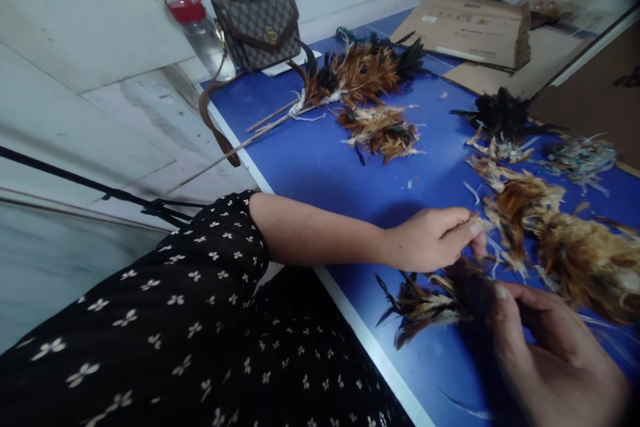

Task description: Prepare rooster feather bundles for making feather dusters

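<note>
My left hand (434, 237) reaches across the blue table (320, 160), its fingertips pinched on a brown feather at the edge of a large heap of brown feathers (565, 247). My right hand (555, 353) is low at the right, fingers curled around a dark brown bundle of feathers (425, 303) that fans out to the left over the table. The two hands are close together, with the bundle between them.
A feather duster on a thin stick (350, 77) lies at the back, with a loose feather clump (383, 130) beside it. Black feathers (497, 113) and pale scraps (580, 157) lie right. A handbag (257, 23), a red-capped bottle (193, 23) and cardboard (475, 30) stand farther back.
</note>
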Action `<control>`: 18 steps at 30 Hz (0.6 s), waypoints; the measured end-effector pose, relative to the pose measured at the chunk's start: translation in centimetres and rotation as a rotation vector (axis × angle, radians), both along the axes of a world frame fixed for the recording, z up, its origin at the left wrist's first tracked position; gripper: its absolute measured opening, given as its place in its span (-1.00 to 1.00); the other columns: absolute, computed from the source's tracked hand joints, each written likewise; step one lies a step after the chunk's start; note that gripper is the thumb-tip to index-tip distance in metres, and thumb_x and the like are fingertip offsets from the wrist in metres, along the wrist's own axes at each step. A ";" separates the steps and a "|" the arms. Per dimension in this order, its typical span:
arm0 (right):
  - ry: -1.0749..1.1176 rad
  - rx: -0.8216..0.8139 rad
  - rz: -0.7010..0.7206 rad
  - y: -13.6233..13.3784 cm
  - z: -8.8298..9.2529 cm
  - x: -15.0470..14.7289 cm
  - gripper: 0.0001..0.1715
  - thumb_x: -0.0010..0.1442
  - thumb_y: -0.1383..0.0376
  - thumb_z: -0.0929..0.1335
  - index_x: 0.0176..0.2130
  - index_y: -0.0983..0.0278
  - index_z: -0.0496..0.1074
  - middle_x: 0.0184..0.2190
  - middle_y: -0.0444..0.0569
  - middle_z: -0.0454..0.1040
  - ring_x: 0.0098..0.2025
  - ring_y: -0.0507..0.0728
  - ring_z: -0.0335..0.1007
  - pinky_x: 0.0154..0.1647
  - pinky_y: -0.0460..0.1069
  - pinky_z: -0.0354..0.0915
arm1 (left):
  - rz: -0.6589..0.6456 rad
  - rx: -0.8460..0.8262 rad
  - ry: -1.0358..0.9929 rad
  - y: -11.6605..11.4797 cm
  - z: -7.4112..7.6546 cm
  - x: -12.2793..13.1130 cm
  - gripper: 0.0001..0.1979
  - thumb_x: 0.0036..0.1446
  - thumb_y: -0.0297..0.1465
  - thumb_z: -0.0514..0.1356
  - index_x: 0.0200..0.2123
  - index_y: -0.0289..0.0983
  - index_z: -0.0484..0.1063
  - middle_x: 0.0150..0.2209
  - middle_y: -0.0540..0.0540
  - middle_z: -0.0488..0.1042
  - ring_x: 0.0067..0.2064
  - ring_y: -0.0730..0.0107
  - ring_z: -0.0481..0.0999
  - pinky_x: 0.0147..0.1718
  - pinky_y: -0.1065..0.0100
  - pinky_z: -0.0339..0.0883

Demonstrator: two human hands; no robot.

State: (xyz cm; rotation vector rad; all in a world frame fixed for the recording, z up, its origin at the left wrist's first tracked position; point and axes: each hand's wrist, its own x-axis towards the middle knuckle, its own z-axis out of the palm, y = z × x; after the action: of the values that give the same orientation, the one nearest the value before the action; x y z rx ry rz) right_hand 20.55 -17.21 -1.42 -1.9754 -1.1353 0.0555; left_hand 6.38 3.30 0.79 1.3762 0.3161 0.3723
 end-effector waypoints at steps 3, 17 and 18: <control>-0.115 0.032 0.101 0.4 0.3 -0.4 -0.69 0.44 -0.03 0.56 -0.05 0.13 0.73 -0.20 -0.06 0.71 -0.23 0.18 0.64 -0.02 0.08 0.47 | -0.123 0.133 0.026 -0.4 -0.5 -0.1 -0.78 0.52 -0.29 0.28 -0.24 -0.21 0.42 -0.37 0.08 0.43 -0.29 0.48 0.41 -0.17 0.34 0.33; -0.217 0.058 0.094 0.5 0.4 -0.2 -0.74 0.49 0.04 0.53 -0.05 0.16 0.71 -0.23 -0.09 0.69 -0.29 0.12 0.60 -0.14 0.03 0.42 | -0.332 0.289 0.010 -0.3 -0.3 -0.2 -0.65 0.41 -0.42 0.32 -0.39 -0.15 0.26 -0.48 0.13 0.28 -0.38 0.44 0.28 -0.28 0.30 0.24; -0.212 0.050 0.080 0.5 0.4 -0.3 -0.73 0.50 0.02 0.53 -0.05 0.16 0.71 -0.23 -0.08 0.70 -0.28 0.13 0.61 -0.14 0.04 0.44 | -0.346 0.289 0.016 -0.3 -0.3 -0.2 -0.68 0.42 -0.45 0.32 -0.38 -0.15 0.29 -0.47 0.12 0.30 -0.38 0.44 0.29 -0.27 0.30 0.25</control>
State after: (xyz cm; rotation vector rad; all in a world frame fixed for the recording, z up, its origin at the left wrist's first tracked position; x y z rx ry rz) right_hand 20.24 -16.73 -1.05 -1.9251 -1.3385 -0.1420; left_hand 6.19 3.04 0.52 1.6840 0.0332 0.1214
